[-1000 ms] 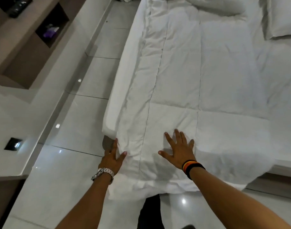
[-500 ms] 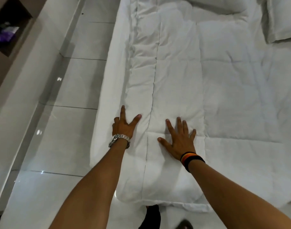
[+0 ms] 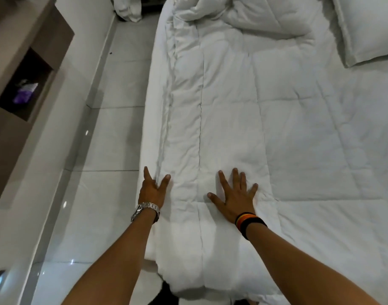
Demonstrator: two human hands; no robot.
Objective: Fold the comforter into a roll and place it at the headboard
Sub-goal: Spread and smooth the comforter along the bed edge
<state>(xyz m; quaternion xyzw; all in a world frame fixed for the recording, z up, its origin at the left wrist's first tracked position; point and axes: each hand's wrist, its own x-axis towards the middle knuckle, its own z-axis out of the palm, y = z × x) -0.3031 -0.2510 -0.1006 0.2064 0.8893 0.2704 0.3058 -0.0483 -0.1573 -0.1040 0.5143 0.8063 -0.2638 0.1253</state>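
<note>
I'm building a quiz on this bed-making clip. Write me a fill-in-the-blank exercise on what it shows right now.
1. The left hand wears a metal ____ on its wrist.
2. The right hand lies ____ on the comforter, fingers spread.
3. A pillow lies at the top ____ of the view.
4. The floor beside the bed is covered in glossy white ____.

Missing words: watch; flat; right; tiles

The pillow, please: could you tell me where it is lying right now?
In the head view the pillow lies at the top right corner, on the bed past the rumpled far end of the comforter, far from both hands.
</note>
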